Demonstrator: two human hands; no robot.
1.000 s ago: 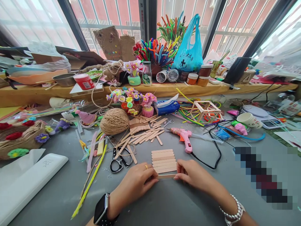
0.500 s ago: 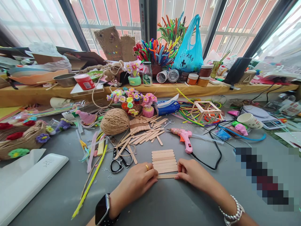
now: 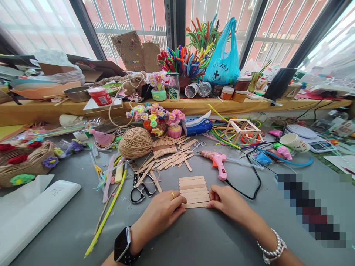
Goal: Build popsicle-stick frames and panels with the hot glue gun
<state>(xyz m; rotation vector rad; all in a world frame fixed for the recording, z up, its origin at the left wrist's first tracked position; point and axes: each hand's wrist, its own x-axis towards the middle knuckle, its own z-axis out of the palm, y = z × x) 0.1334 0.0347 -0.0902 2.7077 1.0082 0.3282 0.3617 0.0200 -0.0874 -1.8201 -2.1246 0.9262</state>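
Several flat wooden craft sticks [image 3: 193,187] lie side by side in a row on the grey table, edges close together. The nearest craft stick [image 3: 195,205] rests against the row's front edge. My left hand [image 3: 165,205] pinches its left end between thumb and fingers. At its right end, my right hand [image 3: 226,201] closes with thumb and curled fingers. Behind the row lie more loose craft sticks [image 3: 176,160] and a banded bundle of sticks [image 3: 164,148]. A pink glue gun [image 3: 217,162] lies on its side beyond my right hand.
Black-handled scissors [image 3: 138,192], a ball of twine [image 3: 135,143] and a yellow pipe cleaner [image 3: 107,214] lie to the left. A white power bank [image 3: 41,221] is at far left. The glue gun's black cord [image 3: 256,188] curls at right, near a stick frame [image 3: 242,131].
Both hands have slid the nearest craft stick away from me, closing the gap to the row. The other sticks look the same.
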